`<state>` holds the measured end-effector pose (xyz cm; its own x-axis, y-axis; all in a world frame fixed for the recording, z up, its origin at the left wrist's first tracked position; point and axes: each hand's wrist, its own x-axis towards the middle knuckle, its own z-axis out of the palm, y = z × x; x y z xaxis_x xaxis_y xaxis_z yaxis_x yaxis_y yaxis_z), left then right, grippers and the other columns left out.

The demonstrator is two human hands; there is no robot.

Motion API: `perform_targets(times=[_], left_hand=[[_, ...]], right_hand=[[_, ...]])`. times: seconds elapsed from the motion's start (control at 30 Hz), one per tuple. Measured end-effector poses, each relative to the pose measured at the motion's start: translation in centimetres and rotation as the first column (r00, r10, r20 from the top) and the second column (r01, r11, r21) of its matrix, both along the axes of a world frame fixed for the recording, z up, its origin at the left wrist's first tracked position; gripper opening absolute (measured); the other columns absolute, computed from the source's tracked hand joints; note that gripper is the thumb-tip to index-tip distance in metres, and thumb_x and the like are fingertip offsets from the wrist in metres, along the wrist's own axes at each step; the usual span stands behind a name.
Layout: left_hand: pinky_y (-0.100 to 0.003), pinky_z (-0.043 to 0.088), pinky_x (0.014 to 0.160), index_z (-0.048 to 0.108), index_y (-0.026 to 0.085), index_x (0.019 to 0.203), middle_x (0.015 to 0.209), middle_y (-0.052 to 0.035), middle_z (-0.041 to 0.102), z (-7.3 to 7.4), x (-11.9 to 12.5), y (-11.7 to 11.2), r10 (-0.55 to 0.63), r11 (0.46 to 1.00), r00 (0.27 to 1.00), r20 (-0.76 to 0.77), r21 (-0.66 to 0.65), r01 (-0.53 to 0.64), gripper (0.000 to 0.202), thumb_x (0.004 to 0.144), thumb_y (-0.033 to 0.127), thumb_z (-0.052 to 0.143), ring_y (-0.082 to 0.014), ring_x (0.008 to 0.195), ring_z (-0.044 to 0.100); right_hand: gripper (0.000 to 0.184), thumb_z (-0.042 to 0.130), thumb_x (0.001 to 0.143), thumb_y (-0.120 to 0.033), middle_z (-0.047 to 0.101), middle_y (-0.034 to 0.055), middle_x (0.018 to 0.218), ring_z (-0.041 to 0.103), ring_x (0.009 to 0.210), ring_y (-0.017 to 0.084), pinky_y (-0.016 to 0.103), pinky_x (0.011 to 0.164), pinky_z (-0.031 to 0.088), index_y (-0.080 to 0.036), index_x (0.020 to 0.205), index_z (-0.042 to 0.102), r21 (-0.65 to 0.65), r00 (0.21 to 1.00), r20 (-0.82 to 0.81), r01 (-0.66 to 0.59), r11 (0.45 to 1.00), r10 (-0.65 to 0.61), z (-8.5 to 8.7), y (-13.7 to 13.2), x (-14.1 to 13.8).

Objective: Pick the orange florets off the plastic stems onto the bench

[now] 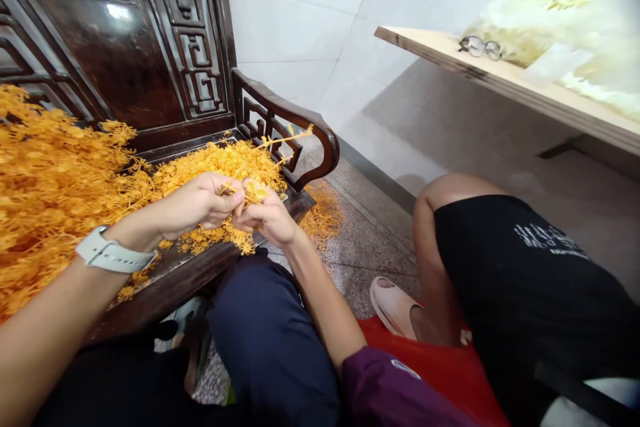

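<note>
My left hand [213,203], with a pale watch strap on its wrist, pinches a thin orange plastic stem between thumb and fingers. Close against it, my right hand [267,215] is closed around small yellow-orange plastic flower pieces [256,189]. The two hands meet over the front of the bench seat, and their fingers partly hide what they grip. Just behind them lies a heap of orange plastic flower sprigs [210,163]. A bigger heap [55,193] of the same fills the seat on the left. One long sprig [287,138] sticks out towards the armrest.
The dark carved bench has a curved armrest [327,140] beyond my hands. Orange bits [323,213] lie on the floor. At upper right, a wooden board [425,47] carries glasses [480,47] and a translucent bag [565,13]. Another person's knee [450,190] is at right.
</note>
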<state>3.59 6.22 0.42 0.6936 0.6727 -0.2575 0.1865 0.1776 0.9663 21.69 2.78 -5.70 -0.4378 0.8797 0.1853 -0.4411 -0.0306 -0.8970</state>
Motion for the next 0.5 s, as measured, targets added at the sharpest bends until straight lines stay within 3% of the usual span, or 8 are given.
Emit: perform_targets(times=[0.13, 0.2, 0.3, 0.37, 0.5], left_hand=[[-0.022, 0.021, 0.045, 0.068, 0.017, 0.076, 0.054, 0.005, 0.036, -0.3, -1.2, 0.7, -0.1, 0.989, 0.983, -0.151, 0.092, 0.115, 0.044, 0.084, 0.057, 0.085, -0.0074, 0.046, 0.025], [-0.022, 0.024, 0.046, 0.066, 0.017, 0.079, 0.055, 0.0053, 0.038, -0.1, -1.5, 0.7, -0.086, 0.979, 0.984, -0.159, 0.167, 0.112, 0.044, 0.087, 0.058, 0.081, -0.008, 0.048, 0.028], [-0.023, 0.027, 0.049, 0.054, 0.018, 0.068, 0.057, 0.0042, 0.042, 0.8, -1.5, 0.1, -0.016, 0.936, 0.975, -0.222, 0.34, 0.093, 0.051, 0.093, 0.057, 0.075, -0.008, 0.05, 0.032], [-0.023, 0.028, 0.05, 0.053, 0.019, 0.07, 0.058, 0.0045, 0.045, 1.4, -1.5, -0.5, 0.074, 0.918, 0.963, -0.259, 0.395, 0.036, 0.046, 0.099, 0.051, 0.068, -0.0082, 0.051, 0.033], [-0.025, 0.027, 0.052, 0.067, 0.018, 0.09, 0.059, 0.0065, 0.045, 1.5, -1.4, -1.1, 0.231, 0.89, 0.942, -0.242, 0.444, -0.104, 0.03, 0.102, 0.046, 0.065, -0.0101, 0.054, 0.034]], right_hand=[[0.022, 0.077, 0.077, -0.022, 0.061, -0.0052, 0.079, 0.039, 0.056, 0.007, 0.023, 0.051, 0.03, -0.021, 0.091, 0.06, 0.033, 0.983, 0.178, -0.041, 0.999, 0.035, 0.1, -0.3, 1.1], [0.026, 0.08, 0.08, -0.027, 0.064, -0.0037, 0.085, 0.042, 0.059, 0.007, 0.023, 0.052, 0.033, -0.021, 0.094, 0.059, 0.045, 0.978, 0.206, 0.026, 0.999, -0.035, 0.0, -0.6, 1.5], [0.031, 0.085, 0.081, -0.034, 0.057, -0.0049, 0.078, 0.043, 0.06, 0.008, 0.024, 0.054, 0.033, -0.021, 0.094, 0.061, 0.103, 0.941, 0.272, 0.181, 0.978, -0.202, -0.4, -0.7, 1.6], [0.034, 0.086, 0.082, -0.041, 0.055, -0.0055, 0.076, 0.043, 0.059, 0.009, 0.025, 0.055, 0.035, -0.022, 0.099, 0.063, 0.108, 0.923, 0.289, 0.232, 0.967, -0.254, -0.7, -0.6, 1.5], [0.038, 0.085, 0.085, -0.047, 0.07, 0.0016, 0.106, 0.06, 0.08, 0.013, 0.029, 0.071, 0.051, -0.024, 0.11, 0.069, 0.216, 0.872, 0.271, 0.357, 0.909, -0.407, -0.9, -0.5, 1.1]])
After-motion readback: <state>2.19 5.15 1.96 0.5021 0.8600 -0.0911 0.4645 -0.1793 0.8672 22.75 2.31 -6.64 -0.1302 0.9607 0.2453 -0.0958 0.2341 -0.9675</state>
